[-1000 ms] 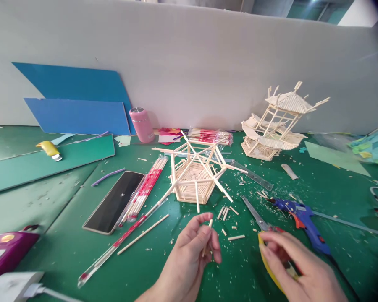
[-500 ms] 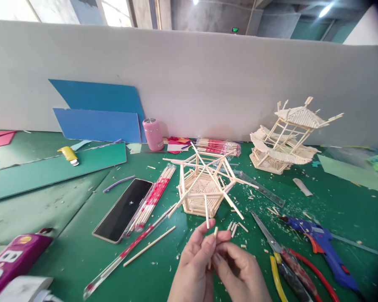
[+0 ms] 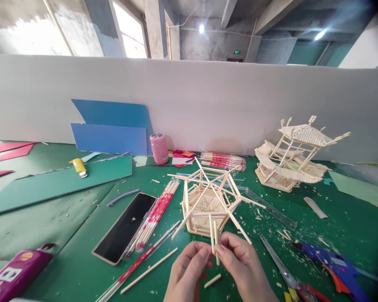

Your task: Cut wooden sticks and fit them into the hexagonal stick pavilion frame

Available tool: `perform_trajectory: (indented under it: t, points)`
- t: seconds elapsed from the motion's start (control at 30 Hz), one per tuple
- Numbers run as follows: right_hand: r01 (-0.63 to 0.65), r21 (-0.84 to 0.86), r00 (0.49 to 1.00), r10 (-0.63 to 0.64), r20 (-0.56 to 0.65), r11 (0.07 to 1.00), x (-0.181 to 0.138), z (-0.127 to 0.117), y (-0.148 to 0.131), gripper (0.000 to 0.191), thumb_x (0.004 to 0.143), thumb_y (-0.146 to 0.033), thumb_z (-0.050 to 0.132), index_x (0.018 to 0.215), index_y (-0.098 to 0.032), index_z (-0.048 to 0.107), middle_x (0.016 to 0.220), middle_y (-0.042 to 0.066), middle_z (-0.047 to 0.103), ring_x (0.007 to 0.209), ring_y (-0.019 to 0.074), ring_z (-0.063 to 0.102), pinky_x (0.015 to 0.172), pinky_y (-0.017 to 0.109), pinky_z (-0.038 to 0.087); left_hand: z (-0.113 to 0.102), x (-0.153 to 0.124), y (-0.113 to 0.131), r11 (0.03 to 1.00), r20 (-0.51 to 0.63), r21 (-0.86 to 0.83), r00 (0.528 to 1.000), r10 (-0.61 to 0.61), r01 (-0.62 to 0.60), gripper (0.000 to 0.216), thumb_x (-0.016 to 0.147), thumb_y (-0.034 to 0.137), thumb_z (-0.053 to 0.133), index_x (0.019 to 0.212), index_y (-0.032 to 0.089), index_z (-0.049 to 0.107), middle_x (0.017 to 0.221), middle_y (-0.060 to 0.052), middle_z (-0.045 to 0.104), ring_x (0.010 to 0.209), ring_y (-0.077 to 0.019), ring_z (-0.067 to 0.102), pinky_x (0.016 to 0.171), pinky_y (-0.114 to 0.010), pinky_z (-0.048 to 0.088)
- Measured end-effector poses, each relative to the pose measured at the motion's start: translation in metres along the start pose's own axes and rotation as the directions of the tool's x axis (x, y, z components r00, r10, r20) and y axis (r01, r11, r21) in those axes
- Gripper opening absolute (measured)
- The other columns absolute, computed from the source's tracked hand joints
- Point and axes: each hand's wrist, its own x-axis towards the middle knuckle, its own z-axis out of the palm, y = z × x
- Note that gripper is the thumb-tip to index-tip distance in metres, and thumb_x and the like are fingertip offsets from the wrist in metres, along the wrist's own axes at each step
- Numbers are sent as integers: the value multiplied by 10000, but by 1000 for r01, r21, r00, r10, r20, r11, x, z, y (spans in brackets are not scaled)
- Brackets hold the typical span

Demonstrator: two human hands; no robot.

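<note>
In front of me stands a hexagonal frame of wooden sticks, with sticks jutting outward from its top. My right hand pinches a short wooden stick upright, close alongside the frame's front projecting stick. The fingers of my left hand are closed at that projecting stick's lower end; their exact grip is partly hidden. Just below the hands, a cut stick piece lies on the green table.
A phone and a pack of sticks lie left of the frame. Scissors and a blue glue gun are at right. Behind are a stick pagoda model, a clear ruler and a pink container.
My hands have drawn apart, and the short stick is now against the frame's front projecting stick. A cut piece now shows on the table between my hands. The view has tilted upward.
</note>
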Motion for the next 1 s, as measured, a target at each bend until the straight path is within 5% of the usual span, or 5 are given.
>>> perform_trajectory:
  t: [0.13, 0.37, 1.0]
  points:
    - [-11, 165, 1000, 15, -21, 986, 3, 4, 2, 266, 777, -371, 556, 613, -166, 516, 532, -38, 484, 490, 75, 369, 474, 193, 324, 4, 3, 1, 998, 23, 54, 1000, 16, -17, 325, 621, 439, 720, 602, 131, 616, 593, -6, 546, 593, -115, 457, 571, -222, 359]
    - [-59, 422, 993, 10, 116, 905, 9, 7, 7, 235, 795, -337, 547, 629, -181, 487, 489, -42, 516, 448, 91, 486, 445, 214, 404, 11, 0, 7, 999, 58, 48, 998, -20, 17, 340, 640, 436, 710, 574, 128, 583, 534, 5, 533, 505, -94, 457, 518, -215, 354]
    - [-67, 403, 991, 12, 137, 913, 14, 3, 6, 203, 807, -302, 525, 653, -179, 473, 453, -95, 459, 331, 65, 472, 334, 174, 425, 22, -8, 20, 987, 84, 159, 996, -2, -12, 274, 775, 332, 582, 628, 109, 640, 536, -30, 561, 505, -115, 452, 530, -239, 347]
